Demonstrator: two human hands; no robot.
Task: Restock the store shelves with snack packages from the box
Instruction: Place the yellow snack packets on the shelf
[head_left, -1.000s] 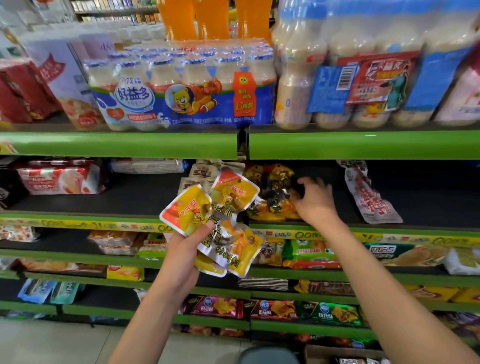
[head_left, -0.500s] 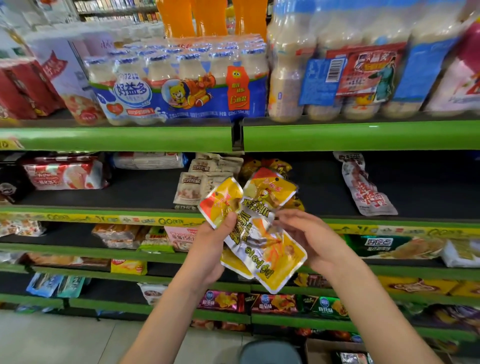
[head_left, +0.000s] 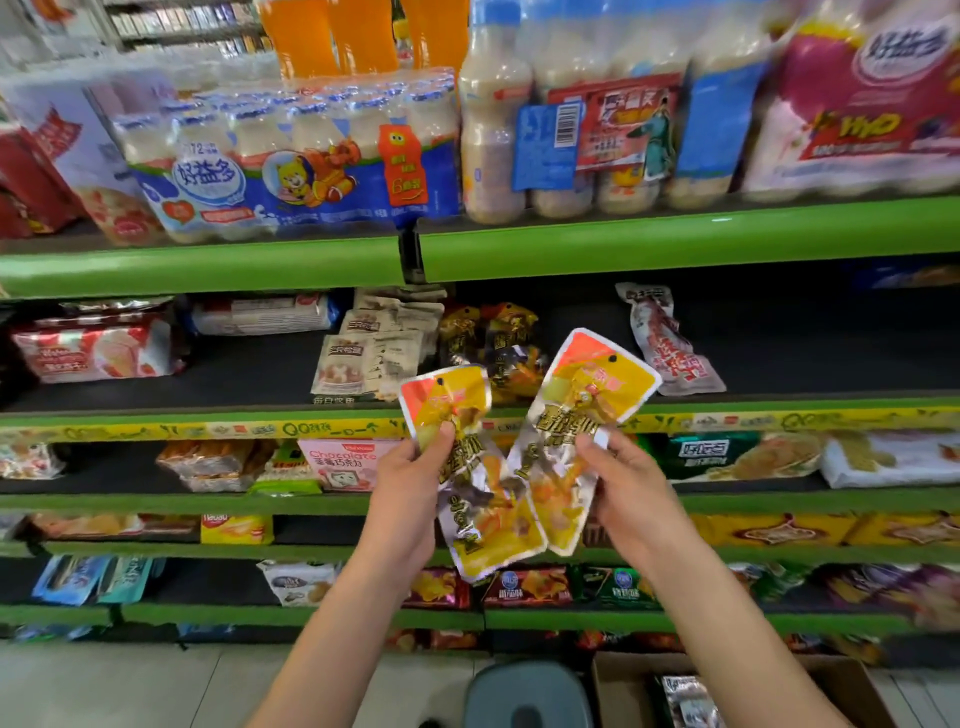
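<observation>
Right hand (head_left: 631, 493) is back from the shelf (head_left: 779, 358) and has peeled one packet (head_left: 582, 415) off the bunch; it now pinches that. Left hand (head_left: 410, 488) grips the remaining packets (head_left: 467, 483). Both are held mid-air before the shelf. Next packet looks ready to place.

This is a shop, a small grocery or convenience store. Tiered green shelves (head_left: 675, 249) run across the whole view, stocked in rows with shrink-wrapped multipacks of small drink bottles (head_left: 291, 171), orange drink bottles (head_left: 332, 36) and many kinds of sealed snack packets (head_left: 363, 358), and a yellow printed price strip (head_left: 234, 430) lines one shelf edge. On the tiled floor below stands an open cardboard box (head_left: 623, 696) holding more packets.
</observation>
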